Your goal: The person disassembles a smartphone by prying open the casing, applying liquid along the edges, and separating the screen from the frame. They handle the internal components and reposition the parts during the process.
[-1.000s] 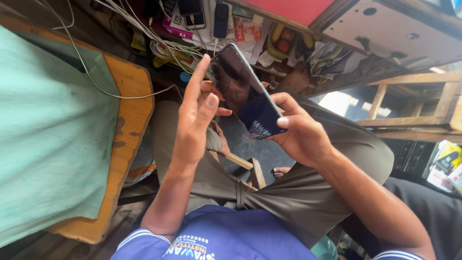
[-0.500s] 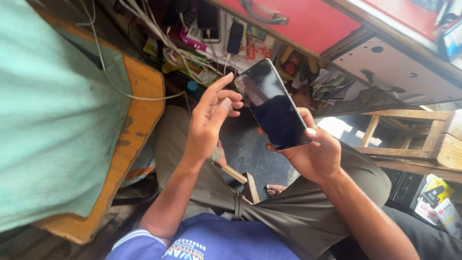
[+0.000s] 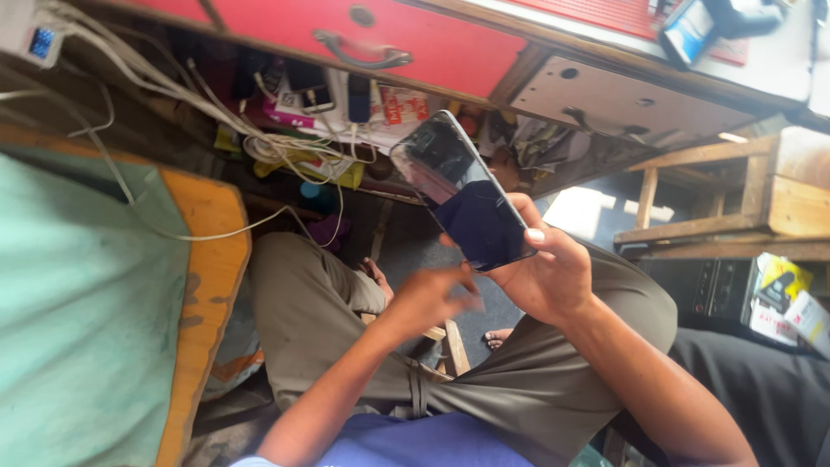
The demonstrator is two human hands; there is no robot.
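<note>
I am seeing the right hand (image 3: pixel 546 277) gripping the dark phone (image 3: pixel 462 195) by its near end, above the lap; its long axis is running from near right to far left. The left hand (image 3: pixel 432 298) is hovering just below it, blurred, fingers loosely curled.

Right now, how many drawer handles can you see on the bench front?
2: a metal handle on the red drawer, and a darker one on the unpainted panel right of it. Others may be out of frame.

Open gap between knees (image 3: pixel 484 294) below phone (image 3: pixel 462 195); red drawer (image 3: pixel 372 39) overhead, white cables (image 3: pixel 216 121) (tangled) crowd left.
</note>
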